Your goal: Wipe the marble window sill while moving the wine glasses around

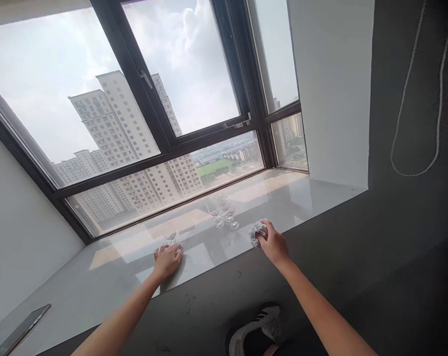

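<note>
My left hand rests on the glossy window sill, fingers closed round the base of an upright clear wine glass. My right hand is farther right on the sill, its fingers bunched on a small grey cloth pressed to the surface. Between and beyond the hands stands a tight group of clear stemmed glasses, apart from both hands.
A large black-framed window runs along the back of the sill, with a handle on its middle post. A dark flat device lies at the sill's left end. A bead cord hangs on the dark right wall. My shoe shows below.
</note>
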Tool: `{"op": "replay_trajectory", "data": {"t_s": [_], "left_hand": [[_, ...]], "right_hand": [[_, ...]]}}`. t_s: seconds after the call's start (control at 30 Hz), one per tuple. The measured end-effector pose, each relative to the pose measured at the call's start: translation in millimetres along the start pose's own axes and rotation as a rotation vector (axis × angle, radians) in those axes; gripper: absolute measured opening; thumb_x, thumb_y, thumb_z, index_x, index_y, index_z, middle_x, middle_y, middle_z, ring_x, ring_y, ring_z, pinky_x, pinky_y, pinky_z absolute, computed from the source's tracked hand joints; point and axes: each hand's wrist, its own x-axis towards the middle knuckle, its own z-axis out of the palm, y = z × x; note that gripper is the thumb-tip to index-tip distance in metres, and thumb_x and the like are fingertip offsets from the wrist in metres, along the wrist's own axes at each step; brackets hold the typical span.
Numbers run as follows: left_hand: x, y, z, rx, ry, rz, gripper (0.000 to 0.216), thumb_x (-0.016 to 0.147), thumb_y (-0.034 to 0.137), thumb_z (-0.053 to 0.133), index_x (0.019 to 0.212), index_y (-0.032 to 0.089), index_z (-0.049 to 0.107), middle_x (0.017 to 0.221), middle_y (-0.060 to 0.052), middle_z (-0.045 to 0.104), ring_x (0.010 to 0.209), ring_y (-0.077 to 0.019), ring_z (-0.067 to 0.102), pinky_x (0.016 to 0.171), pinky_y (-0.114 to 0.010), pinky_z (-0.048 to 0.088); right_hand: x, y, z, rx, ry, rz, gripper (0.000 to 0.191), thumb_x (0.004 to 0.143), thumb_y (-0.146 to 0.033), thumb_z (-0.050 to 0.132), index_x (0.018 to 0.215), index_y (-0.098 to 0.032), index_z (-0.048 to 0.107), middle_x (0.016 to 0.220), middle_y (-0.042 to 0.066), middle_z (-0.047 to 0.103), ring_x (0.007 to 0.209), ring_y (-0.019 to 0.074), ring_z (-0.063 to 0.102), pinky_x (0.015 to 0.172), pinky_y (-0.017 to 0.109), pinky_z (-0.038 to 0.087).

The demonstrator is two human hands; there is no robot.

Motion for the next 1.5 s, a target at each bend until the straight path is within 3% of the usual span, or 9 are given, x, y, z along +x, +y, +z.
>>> {"op": "replay_trajectory", "data": {"t_s": [0.5, 0.67, 0.77, 0.87, 0.93, 1.07, 1.13, 1.33, 1.5], "left_hand": [[65, -76, 14, 0.009, -0.087, -0.261, 0.053, 0.090, 0.048, 0.026, 0.132, 0.030, 0.053, 0.139, -0.004, 0.054, 0.137, -0.0326, 0.030, 0.109, -0.056, 0.015], [75, -77, 18, -0.014, -0.110, -0.358, 0.059, 0.088, 0.051, 0.028, 0.140, 0.026, 0.043, 0.148, -0.010, 0.042, 0.137, -0.0374, 0.029, 0.106, -0.060, 0.018], [67, -56, 24, -0.050, -0.071, -0.524, 0.068, 0.087, 0.057, 0.026, 0.147, 0.023, 0.032, 0.149, -0.019, 0.035, 0.138, -0.0400, 0.027, 0.102, -0.062, 0.022], [51, -20, 28, -0.081, -0.014, -0.528, 0.069, 0.088, 0.058, 0.024, 0.148, 0.024, 0.031, 0.151, -0.019, 0.031, 0.140, -0.0384, 0.025, 0.105, -0.060, 0.022], [39, 8, 26, -0.111, -0.021, -0.414, 0.065, 0.089, 0.054, 0.026, 0.147, 0.024, 0.033, 0.151, -0.017, 0.034, 0.139, -0.0362, 0.027, 0.107, -0.058, 0.022], [27, 68, 13, -0.151, -0.015, 0.040, 0.056, 0.091, 0.044, 0.028, 0.144, 0.028, 0.038, 0.152, -0.007, 0.036, 0.139, -0.0289, 0.029, 0.112, -0.051, 0.022], [29, 95, 7, -0.138, -0.023, 0.193, 0.054, 0.092, 0.044, 0.029, 0.143, 0.031, 0.041, 0.152, -0.004, 0.036, 0.140, -0.0281, 0.028, 0.113, -0.051, 0.020], [55, 156, 6, -0.049, -0.056, 0.260, 0.060, 0.090, 0.034, 0.032, 0.150, 0.032, 0.027, 0.155, -0.007, 0.031, 0.139, -0.0302, 0.028, 0.111, -0.056, 0.017], [67, 169, 12, -0.048, -0.120, 0.270, 0.060, 0.088, 0.032, 0.029, 0.148, 0.032, 0.031, 0.155, -0.005, 0.030, 0.138, -0.0327, 0.029, 0.110, -0.060, 0.016]], "right_hand": [[1, 6, 5, 0.009, 0.019, -0.022, 0.037, 0.085, -0.032, 0.053, 0.120, -0.022, 0.053, 0.098, 0.007, 0.070, 0.086, 0.0228, 0.065, 0.072, 0.029, 0.042], [2, 6, 6, -0.004, 0.026, -0.024, 0.037, 0.085, -0.034, 0.052, 0.120, -0.023, 0.053, 0.098, 0.006, 0.070, 0.086, 0.0223, 0.065, 0.071, 0.028, 0.042], [1, 5, 4, -0.003, 0.010, -0.034, 0.037, 0.086, -0.035, 0.051, 0.121, -0.023, 0.052, 0.097, 0.006, 0.070, 0.086, 0.0223, 0.064, 0.070, 0.028, 0.042], [0, 4, 3, 0.004, 0.005, -0.035, 0.038, 0.086, -0.035, 0.050, 0.121, -0.022, 0.052, 0.096, 0.007, 0.069, 0.086, 0.0227, 0.064, 0.069, 0.028, 0.042], [0, 3, 2, 0.007, 0.005, -0.033, 0.038, 0.086, -0.035, 0.051, 0.122, -0.022, 0.052, 0.097, 0.007, 0.069, 0.087, 0.0229, 0.064, 0.068, 0.028, 0.042], [-1, 2, 2, 0.008, 0.019, -0.029, 0.037, 0.085, -0.033, 0.053, 0.121, -0.023, 0.052, 0.098, 0.006, 0.069, 0.089, 0.0230, 0.064, 0.071, 0.028, 0.042], [0, 2, 2, 0.007, 0.022, -0.031, 0.037, 0.085, -0.031, 0.054, 0.121, -0.023, 0.052, 0.099, 0.006, 0.069, 0.089, 0.0229, 0.064, 0.072, 0.028, 0.042], [1, 5, 4, 0.017, 0.027, -0.037, 0.036, 0.085, -0.032, 0.055, 0.120, -0.024, 0.053, 0.097, 0.005, 0.070, 0.087, 0.0219, 0.064, 0.070, 0.027, 0.042], [1, 7, 7, 0.040, 0.038, -0.045, 0.037, 0.084, -0.033, 0.056, 0.120, -0.024, 0.053, 0.094, 0.005, 0.070, 0.086, 0.0217, 0.065, 0.071, 0.027, 0.043]]}}
